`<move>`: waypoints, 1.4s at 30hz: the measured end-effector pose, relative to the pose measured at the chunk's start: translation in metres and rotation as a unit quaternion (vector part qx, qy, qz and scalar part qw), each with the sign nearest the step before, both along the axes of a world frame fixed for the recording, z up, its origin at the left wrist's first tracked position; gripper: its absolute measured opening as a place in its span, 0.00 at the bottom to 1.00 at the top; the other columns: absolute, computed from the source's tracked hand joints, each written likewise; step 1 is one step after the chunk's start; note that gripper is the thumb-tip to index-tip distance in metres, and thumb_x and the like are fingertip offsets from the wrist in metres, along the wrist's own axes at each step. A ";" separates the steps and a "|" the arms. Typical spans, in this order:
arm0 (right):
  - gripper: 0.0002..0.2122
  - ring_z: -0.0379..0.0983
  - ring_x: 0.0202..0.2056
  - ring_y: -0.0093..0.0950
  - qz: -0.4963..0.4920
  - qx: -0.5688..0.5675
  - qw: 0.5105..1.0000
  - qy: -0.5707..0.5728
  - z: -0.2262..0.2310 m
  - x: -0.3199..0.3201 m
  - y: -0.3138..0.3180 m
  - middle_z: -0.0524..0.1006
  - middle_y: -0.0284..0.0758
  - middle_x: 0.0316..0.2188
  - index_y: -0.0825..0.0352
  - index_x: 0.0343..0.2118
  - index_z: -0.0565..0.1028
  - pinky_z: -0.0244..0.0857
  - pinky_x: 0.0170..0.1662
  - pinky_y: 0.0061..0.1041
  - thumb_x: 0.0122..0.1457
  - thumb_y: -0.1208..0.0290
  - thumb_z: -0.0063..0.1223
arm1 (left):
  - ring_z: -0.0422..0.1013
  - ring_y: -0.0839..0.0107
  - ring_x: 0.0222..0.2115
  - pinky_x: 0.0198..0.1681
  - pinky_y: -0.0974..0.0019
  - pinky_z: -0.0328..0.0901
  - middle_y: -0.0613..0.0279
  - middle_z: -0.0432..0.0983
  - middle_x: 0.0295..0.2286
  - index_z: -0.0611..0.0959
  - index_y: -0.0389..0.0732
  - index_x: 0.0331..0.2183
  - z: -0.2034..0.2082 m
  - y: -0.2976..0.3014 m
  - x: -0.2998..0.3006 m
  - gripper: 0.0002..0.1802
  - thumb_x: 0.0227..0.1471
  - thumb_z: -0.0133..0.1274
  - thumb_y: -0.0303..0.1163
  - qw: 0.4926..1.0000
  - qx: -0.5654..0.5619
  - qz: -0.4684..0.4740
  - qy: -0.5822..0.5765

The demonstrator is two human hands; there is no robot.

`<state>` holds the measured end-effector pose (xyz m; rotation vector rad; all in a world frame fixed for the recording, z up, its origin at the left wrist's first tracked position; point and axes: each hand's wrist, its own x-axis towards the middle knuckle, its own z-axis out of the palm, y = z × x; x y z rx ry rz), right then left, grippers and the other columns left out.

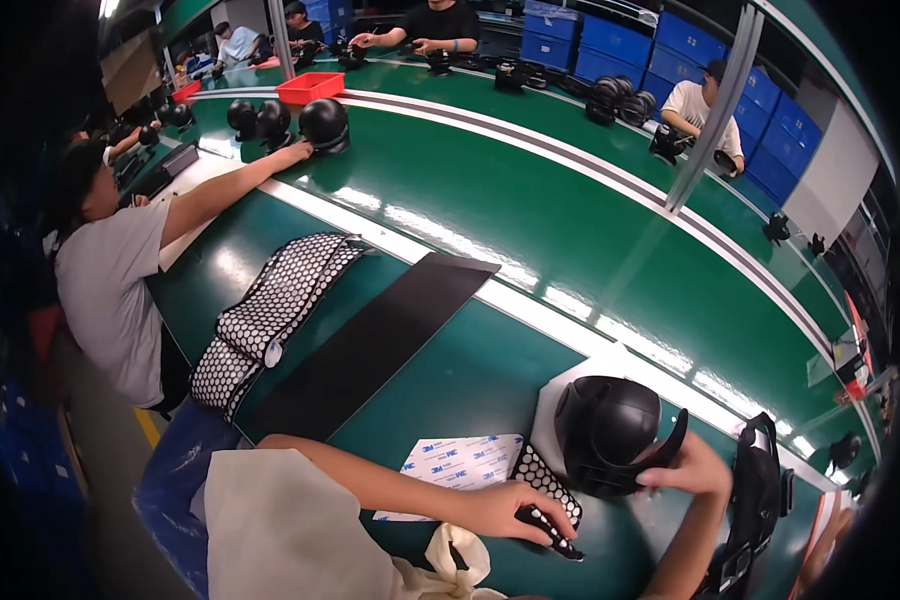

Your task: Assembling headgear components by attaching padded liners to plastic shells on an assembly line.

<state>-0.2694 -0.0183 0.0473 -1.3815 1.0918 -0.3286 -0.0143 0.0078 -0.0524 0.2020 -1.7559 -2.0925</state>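
Note:
In front of me a round black dome-shaped device (610, 415) leans against a whitish block (547, 425). My right hand (692, 466) is closed on the curved black rim at the device's right side. Lower down, my left hand (530, 512) pinches the near end of a black strip with white dots (542, 474). Part of that strip is hidden under the fingers. Partly beneath my left wrist and the strip lies a white printed backing sheet (462, 462).
Left of me lie stacked sheets of white dots on black (288, 283) and a long dark flat strip (380, 345). Black straps (755, 490) lie at the right. Beyond the pale rail runs a green belt (490, 190). At left, a co-worker's arm (232, 186) reaches to another black dome (325, 124).

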 end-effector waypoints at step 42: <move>0.20 0.71 0.37 0.34 -0.450 -0.319 0.747 -0.370 -0.057 -0.169 -0.089 0.72 0.43 0.34 0.71 0.37 0.67 0.67 0.41 0.32 0.54 0.55 0.42 | 0.69 0.73 0.37 0.43 0.75 0.62 0.58 0.74 0.35 0.77 0.33 0.35 0.011 -0.010 -0.003 0.14 0.40 0.53 0.18 0.991 0.022 0.015 -0.130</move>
